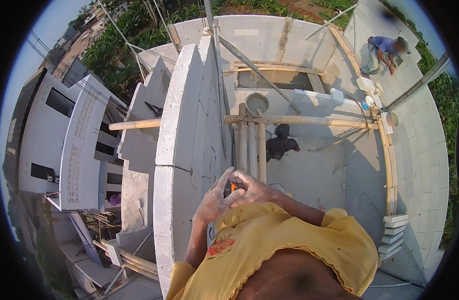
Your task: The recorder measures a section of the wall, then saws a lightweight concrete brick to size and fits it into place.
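My left hand (214, 199), pale with dust, is raised beside the top of the white block wall (172, 142), fingers bent and meeting those of my right hand (252, 187). Both hands close around a small orange object (234, 186), mostly hidden by fingers and too little seen to name. My yellow shirt fills the lower middle of the view, just below the hands. Bamboo poles (262, 155) run behind and beyond my hands.
A bucket (257, 102) sits on the bamboo. A person in dark clothing (282, 145) is below; another in blue (382, 45) works at the right wall. Stacked blocks (393, 231) stand lower right. A white building (79, 165) and a drop lie left of the wall.
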A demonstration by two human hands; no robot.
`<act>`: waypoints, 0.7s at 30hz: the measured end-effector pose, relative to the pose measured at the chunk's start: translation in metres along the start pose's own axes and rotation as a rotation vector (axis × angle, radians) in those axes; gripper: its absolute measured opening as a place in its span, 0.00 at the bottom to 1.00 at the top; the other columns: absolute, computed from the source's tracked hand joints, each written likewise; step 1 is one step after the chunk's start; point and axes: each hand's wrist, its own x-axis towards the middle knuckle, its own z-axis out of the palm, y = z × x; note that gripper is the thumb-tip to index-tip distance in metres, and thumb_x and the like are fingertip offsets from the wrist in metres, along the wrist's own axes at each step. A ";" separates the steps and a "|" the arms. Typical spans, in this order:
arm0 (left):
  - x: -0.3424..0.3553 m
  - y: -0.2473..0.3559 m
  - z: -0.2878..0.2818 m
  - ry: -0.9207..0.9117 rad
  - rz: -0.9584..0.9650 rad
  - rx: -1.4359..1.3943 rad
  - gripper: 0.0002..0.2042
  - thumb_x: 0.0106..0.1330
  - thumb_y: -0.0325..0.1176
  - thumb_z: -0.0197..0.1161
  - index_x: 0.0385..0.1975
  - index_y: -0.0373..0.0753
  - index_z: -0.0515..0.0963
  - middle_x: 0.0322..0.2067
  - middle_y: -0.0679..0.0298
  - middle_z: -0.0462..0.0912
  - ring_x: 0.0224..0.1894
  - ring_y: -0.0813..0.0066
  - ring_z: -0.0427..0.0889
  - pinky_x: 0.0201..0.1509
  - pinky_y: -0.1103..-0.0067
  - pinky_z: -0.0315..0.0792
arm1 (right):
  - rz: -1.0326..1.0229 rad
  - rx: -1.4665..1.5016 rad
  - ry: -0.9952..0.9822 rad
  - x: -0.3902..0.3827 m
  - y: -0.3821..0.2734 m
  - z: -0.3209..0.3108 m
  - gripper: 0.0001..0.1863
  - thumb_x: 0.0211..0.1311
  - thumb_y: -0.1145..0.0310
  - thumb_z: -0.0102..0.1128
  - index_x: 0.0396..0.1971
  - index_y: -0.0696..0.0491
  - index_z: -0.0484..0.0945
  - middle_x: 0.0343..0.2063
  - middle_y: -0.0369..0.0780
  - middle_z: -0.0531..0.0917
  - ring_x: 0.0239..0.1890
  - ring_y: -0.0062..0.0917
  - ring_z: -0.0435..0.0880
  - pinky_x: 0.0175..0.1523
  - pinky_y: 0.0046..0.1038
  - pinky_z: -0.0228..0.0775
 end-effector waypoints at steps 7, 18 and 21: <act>0.079 -0.002 -0.034 0.259 -0.160 -0.417 0.32 0.73 0.45 0.55 0.70 0.34 0.55 0.47 0.50 0.80 0.49 0.65 0.79 0.55 0.71 0.72 | 0.046 0.653 0.150 0.070 0.006 -0.065 0.38 0.61 0.70 0.68 0.67 0.59 0.57 0.57 0.43 0.74 0.55 0.26 0.76 0.50 0.29 0.74; 0.225 0.000 -0.072 0.394 -0.269 -0.452 0.41 0.68 0.46 0.63 0.72 0.33 0.49 0.49 0.46 0.79 0.50 0.63 0.81 0.54 0.71 0.73 | 0.319 0.326 -0.326 0.223 -0.030 -0.217 0.21 0.62 0.64 0.68 0.51 0.57 0.75 0.42 0.36 0.80 0.43 0.17 0.78 0.46 0.22 0.72; 0.257 0.009 -0.066 0.460 -0.183 -0.523 0.40 0.68 0.45 0.62 0.72 0.34 0.50 0.40 0.52 0.79 0.42 0.68 0.79 0.50 0.74 0.73 | 0.409 0.362 -0.533 0.249 -0.054 -0.264 0.18 0.60 0.66 0.69 0.48 0.53 0.77 0.37 0.32 0.79 0.38 0.15 0.77 0.42 0.20 0.71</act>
